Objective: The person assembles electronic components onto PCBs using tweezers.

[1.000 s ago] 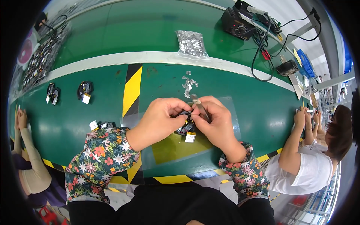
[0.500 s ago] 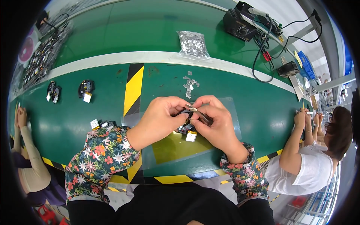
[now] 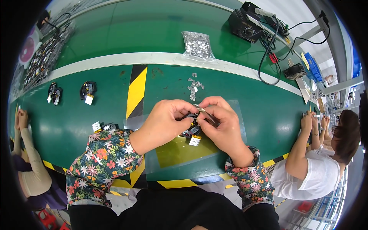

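My left hand and my right hand meet over a clear sheet on the green table. Together they pinch a small black part between the fingertips. My right hand also holds thin metal tweezers whose tip rests at that part. A second small black part with a white tag lies just under the hands. Loose small silver pieces are scattered a little beyond the fingers.
A clear bag of silver pieces lies farther back. Two black parts with tags sit at the left, another by my left sleeve. A soldering station with cables stands back right. Other people's arms rest at the left and right.
My hands have shifted slightly, with the fingertips closing tighter around the small black part and the tweezers; nothing else on the table has moved.
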Demonstrator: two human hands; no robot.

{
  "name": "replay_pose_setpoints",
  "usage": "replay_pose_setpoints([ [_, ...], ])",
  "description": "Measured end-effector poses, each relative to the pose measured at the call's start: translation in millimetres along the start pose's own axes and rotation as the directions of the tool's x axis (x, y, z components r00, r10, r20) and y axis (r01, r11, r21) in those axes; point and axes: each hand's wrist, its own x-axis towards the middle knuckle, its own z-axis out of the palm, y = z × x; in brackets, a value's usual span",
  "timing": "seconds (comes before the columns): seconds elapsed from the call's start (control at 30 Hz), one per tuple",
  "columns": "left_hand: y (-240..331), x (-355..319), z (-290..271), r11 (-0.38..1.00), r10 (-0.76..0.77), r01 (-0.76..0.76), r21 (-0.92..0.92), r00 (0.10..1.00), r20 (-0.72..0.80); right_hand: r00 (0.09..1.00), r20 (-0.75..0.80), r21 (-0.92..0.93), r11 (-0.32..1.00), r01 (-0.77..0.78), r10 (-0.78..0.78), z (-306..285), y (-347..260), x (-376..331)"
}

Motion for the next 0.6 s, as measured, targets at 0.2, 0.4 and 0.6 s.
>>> replay_pose_setpoints([
  [0.2, 1.0, 0.6, -0.3, 1.0, -0.023, 0.023, 0.021, 1.0, 0.0, 0.993, -0.019, -0.124, 0.986, 0.114, -0.117, 2.7, 2.3, -0.6],
  [0.4, 2.5, -0.4, -0.5, 0.996, -0.042, 0.043, 0.081, 0.999, -0.015, 0.976, -0.088, -0.194, 0.965, 0.179, -0.199, 7.6, 3.7, -2.0],
  [0.6, 3.2, -1.5, -0.3, 0.996, -0.038, 0.039, 0.085, 0.999, -0.021, 0.966, -0.112, -0.217, 0.954, 0.206, -0.234, 9.1, 2.5, -2.6],
])
